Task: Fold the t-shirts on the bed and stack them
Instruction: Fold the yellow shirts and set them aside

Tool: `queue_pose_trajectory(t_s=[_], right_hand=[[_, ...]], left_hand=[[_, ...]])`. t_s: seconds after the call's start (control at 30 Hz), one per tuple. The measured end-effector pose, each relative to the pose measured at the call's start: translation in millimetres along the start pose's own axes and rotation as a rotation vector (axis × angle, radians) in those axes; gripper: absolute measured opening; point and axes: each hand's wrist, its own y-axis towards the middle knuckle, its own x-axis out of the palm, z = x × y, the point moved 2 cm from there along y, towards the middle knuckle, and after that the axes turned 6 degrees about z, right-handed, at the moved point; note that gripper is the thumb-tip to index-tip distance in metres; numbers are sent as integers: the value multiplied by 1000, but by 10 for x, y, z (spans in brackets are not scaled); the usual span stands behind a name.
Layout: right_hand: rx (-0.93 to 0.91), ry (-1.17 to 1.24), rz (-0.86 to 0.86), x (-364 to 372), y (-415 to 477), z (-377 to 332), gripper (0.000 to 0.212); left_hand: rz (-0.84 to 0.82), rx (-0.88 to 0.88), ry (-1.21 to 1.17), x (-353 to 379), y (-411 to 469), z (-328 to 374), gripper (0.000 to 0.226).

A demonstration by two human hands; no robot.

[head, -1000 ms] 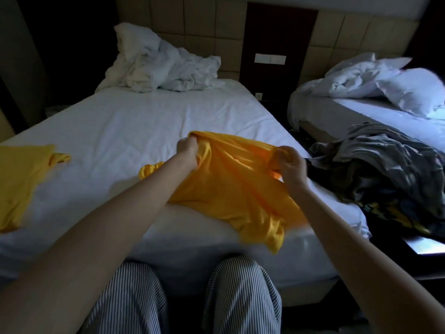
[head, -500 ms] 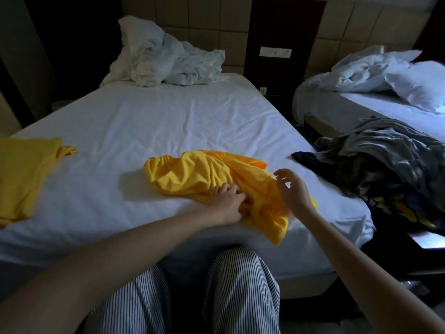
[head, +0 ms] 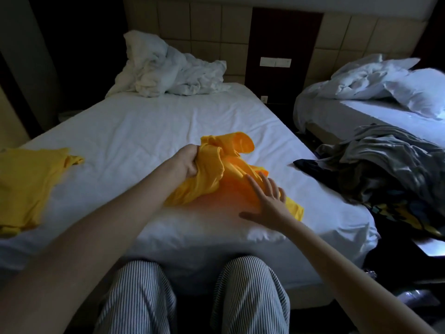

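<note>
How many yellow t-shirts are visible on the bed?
2. One shirt is gripped by the left hand; the other shirt lies far left. The clothes pile may hide more.

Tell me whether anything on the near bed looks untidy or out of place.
The orange t-shirt is bunched, not flat: the left hand grips a crumpled wad of it, the right hand lies open on it. A heap of grey and dark clothes sprawls at the right edge of the bed.
</note>
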Motion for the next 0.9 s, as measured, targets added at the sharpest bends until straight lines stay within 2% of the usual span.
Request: queue_pose_trajectory(t_s=[0.07,0.13,0.2,0.27,0.3,0.37,0.4,0.47,0.53,0.57,0.6,0.63,0.7,0.73,0.77,0.83,0.9], right_hand=[[14,-17,22,-11,160,-190,109],[11,-34,16,-29,359,-339,99],[12,128,97,-94,594,-417,59],[98,480,154,-231,766,-496,16],[155,682,130,-322,815,-535,13],[265,1018,38,-512,968,-598,18],[298,1089,6,-590,1066,-583,17],[308,1071,-30,-743,1245,-553,17],[344,1057,-40,-763,1360,-486,29],[378,1090,-37,-729,1375,-462,27],[410,1101,-37,-658,1372,-419,22],[428,1103,-49,-579,1362,-391,17],[465,1060,-42,-394,1334,-306,13],[499,1029,-16,-325,1314,-268,8],[551,992,-1,-257,1302,-227,12],[639,838,-12,-139,1264,-168,53],[563,601,10,-117,1203,-252,71]], left_hand=[[-133,38,15,-36,-131,113,65],[-164,66,21,-155,-239,248,66],[-91,87,-42,-348,-247,388,58],[87,28,-222,-530,-158,532,38],[179,1,-333,-620,-119,568,30],[272,66,-460,-859,34,546,36],[307,121,-423,-960,125,518,43],[432,281,-105,-1096,285,412,54],[508,600,341,-1103,328,258,56],[435,785,524,-1048,318,158,57],[267,924,691,-970,292,18,61],[59,975,904,-906,288,-154,65],[-236,858,1447,-831,285,-483,78],[-282,781,1621,-838,292,-589,79],[-291,742,1631,-850,295,-623,72],[-242,773,1359,-835,277,-549,55],[-112,787,1039,-844,276,-381,45]])
